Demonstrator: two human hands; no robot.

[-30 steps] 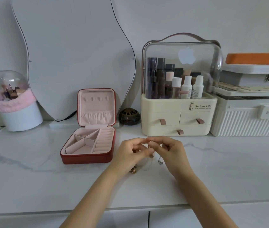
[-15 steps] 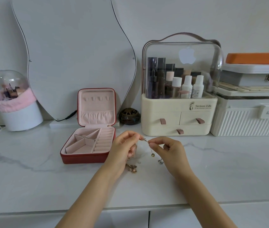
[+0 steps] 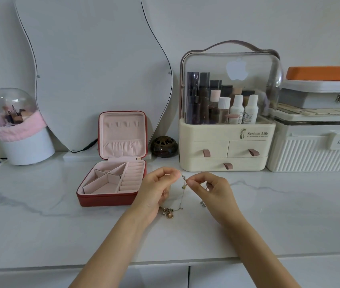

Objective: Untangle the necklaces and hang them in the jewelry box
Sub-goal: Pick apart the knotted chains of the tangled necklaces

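Pinching the necklaces [image 3: 183, 185] between them, fingers of the left hand [image 3: 158, 189] and right hand [image 3: 212, 191] stay clear of the tabletop [image 3: 40, 215]; chains dangle below.

Plain grey wall [image 3: 248, 21] behind white marble countertop [image 3: 40, 225]

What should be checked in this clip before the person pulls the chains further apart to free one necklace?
1. Left hand pinches the necklaces firmly: ok.
2. Right hand pinches the chain close beside it: ok.
3. Knot fully loosened: cannot tell, links too fine to see.
4. Loose ends free to follow: not ok, pendants lie bunched on the countertop under the left hand.
5. Jewelry box open, lid upright, hooks in the lid bare: ok.
6. Path from hands to the box unobstructed: ok.
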